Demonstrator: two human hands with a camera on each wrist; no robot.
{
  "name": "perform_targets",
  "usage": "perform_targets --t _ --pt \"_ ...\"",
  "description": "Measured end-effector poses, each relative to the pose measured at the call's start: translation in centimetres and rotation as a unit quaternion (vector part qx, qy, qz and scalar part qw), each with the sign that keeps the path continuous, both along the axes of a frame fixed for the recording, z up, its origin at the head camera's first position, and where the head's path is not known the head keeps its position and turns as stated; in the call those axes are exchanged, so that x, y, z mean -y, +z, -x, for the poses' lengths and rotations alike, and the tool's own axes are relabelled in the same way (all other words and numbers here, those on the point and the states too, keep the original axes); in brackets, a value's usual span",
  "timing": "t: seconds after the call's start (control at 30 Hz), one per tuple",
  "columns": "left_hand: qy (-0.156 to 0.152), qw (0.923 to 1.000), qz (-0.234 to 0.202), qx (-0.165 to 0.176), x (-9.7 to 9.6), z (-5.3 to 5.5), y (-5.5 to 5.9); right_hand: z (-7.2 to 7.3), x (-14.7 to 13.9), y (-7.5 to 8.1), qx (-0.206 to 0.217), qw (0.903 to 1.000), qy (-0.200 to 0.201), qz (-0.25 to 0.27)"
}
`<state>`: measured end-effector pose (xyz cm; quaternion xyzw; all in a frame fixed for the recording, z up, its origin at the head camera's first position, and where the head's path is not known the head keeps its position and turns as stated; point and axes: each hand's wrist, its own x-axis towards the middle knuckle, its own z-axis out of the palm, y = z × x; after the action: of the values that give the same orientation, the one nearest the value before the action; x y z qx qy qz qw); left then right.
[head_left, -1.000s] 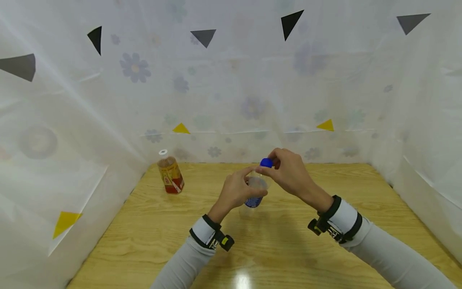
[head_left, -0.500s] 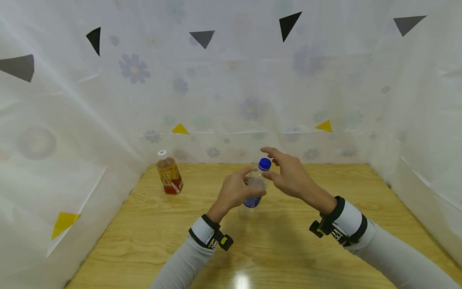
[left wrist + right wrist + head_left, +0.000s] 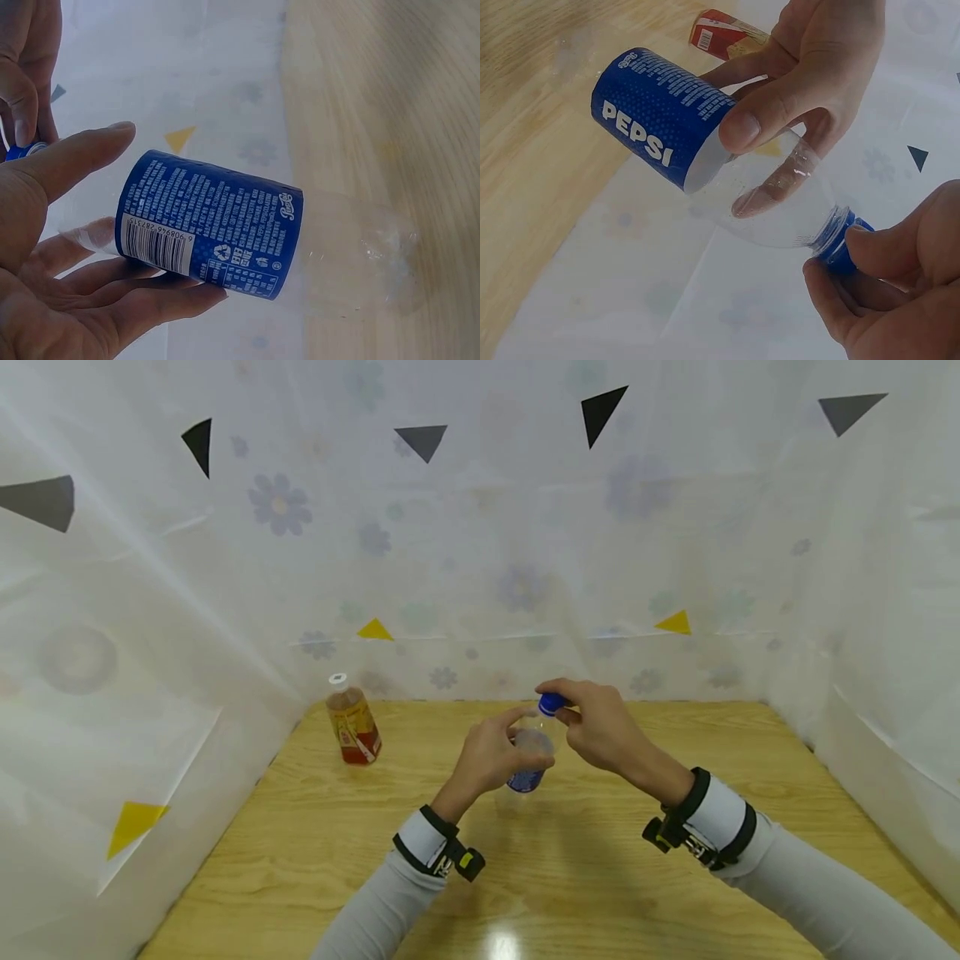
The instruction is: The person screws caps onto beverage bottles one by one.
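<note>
A clear plastic Pepsi bottle [image 3: 652, 124] with a blue label stands near the table's middle, its transparent body showing no drink inside. My left hand [image 3: 491, 752] grips the bottle round its upper body, thumb on one side and fingers on the other. On the neck sits a blue cap [image 3: 838, 244]. My right hand [image 3: 603, 727] pinches this cap between thumb and fingers, as the right wrist view shows closely. In the left wrist view the label [image 3: 214, 221] shows its barcode side, and part of the right hand [image 3: 26, 82] appears at the upper left with the cap.
A second bottle [image 3: 352, 727] with a white cap, a yellow and red label and reddish-brown drink stands at the back left of the wooden table [image 3: 300, 860]. White patterned sheeting [image 3: 480, 543] walls the table at the back and both sides.
My right hand held the cap a second ago, spread its fingers away from it half a second ago, and now pinches it again. My left hand keeps its grip on the bottle.
</note>
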<state>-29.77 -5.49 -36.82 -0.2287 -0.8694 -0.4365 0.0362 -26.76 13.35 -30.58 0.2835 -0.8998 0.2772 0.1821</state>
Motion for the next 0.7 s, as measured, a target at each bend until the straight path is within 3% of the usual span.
perform_targets --t 0.4,0.7 --pt "-0.001 1.0000 0.006 -0.003 -0.01 0.09 0.22 0.05 -0.04 -0.03 -0.029 0.9995 -0.007 0.009" --pt "0.001 1.0000 0.003 -0.004 -0.09 -0.10 -0.10 0.46 -0.33 -0.58 -0.053 0.9975 -0.017 0.044"
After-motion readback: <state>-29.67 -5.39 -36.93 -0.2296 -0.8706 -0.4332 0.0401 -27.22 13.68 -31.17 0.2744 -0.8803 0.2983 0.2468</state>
